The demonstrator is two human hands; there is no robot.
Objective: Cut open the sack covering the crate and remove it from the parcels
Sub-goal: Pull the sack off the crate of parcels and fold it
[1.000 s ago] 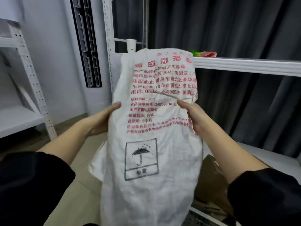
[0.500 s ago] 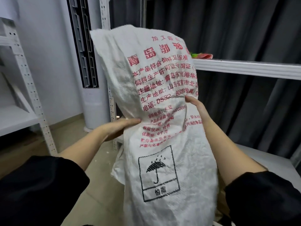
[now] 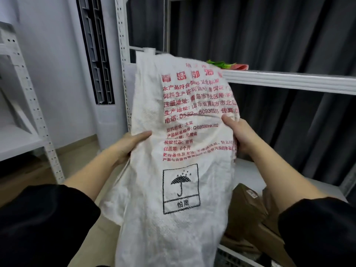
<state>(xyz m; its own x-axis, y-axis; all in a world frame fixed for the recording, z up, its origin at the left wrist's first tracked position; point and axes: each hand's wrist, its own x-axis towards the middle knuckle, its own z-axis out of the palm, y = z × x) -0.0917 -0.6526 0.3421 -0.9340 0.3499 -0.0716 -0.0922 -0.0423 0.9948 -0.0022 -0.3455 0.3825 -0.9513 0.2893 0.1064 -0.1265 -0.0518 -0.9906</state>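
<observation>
A white woven sack hangs upright in the middle of the view, held up off the parcels by both hands. Its cloth is crumpled and limp. Rows of red printed characters and a telephone number cover its upper half, and below them sits a black square with an umbrella symbol and two characters beneath. The sack's top edge folds over toward 12 o'clock, and its bottom runs out of view at 6 o'clock.

The left hand grips the sack's edge at 9 o'clock, thumb lying across the front of the cloth and fingers hidden behind it. The right hand pinches the opposite edge at 3 o'clock, thumb on the front, the cloth bunched under it.

Brown cardboard parcels lie at 4 o'clock, just beside the sack's lower right edge, above a wire crate whose rim shows at 5 o'clock. A white metal shelf crosses behind at 2 o'clock.
</observation>
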